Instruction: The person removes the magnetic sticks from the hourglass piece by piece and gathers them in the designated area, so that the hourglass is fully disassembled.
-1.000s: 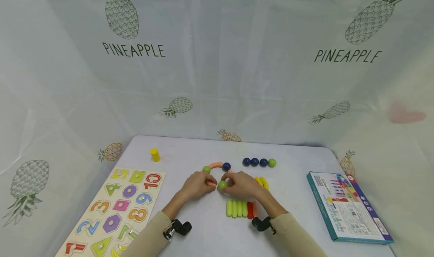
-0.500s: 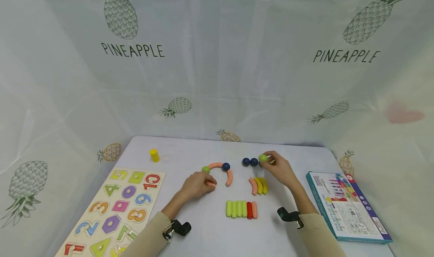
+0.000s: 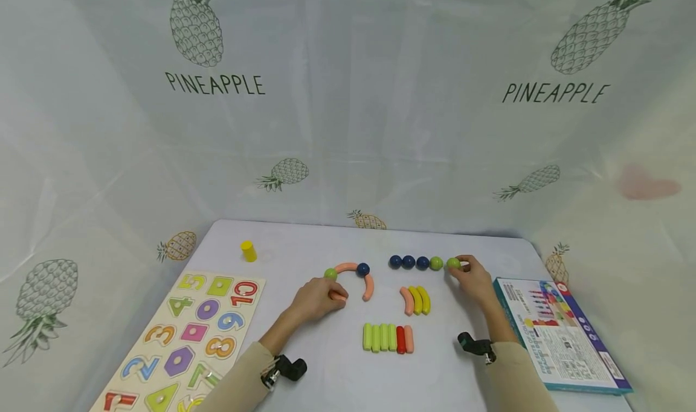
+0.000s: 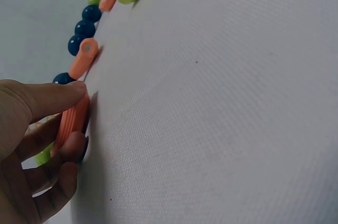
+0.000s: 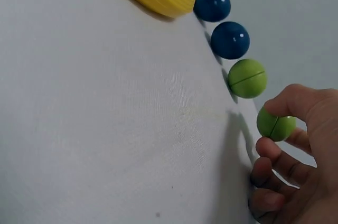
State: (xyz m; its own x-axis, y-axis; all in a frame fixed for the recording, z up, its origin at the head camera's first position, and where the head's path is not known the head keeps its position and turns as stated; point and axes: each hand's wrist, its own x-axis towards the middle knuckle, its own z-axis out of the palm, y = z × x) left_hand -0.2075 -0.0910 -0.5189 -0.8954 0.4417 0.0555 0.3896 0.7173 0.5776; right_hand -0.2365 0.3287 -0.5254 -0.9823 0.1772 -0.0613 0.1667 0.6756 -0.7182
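Note:
My right hand (image 3: 474,279) pinches a green ball (image 5: 275,123) between thumb and fingers, at the right end of a row. That row has another green ball (image 5: 247,78) and several dark blue balls (image 3: 408,262). Left of centre, my left hand (image 3: 317,299) grips a curved pink stick (image 4: 73,119), thumb on one side and fingers on the other. The held stick sits below a green ball (image 3: 330,273). From that ball an arc runs through a curved pink stick (image 3: 345,267), a dark blue ball (image 3: 363,270) and another curved pink stick (image 3: 368,287).
Curved yellow sticks (image 3: 421,300) lie beside a pink one (image 3: 406,301). Nearer are short green bars (image 3: 380,337), a red bar (image 3: 400,339) and a pink bar (image 3: 409,339). A number board (image 3: 198,330), a yellow cylinder (image 3: 248,251) and a flat box (image 3: 560,333) flank them.
My right hand has carried the green ball from beside the left hand, over the row of balls, to its right end. The left hand stays in place with its pink stick.

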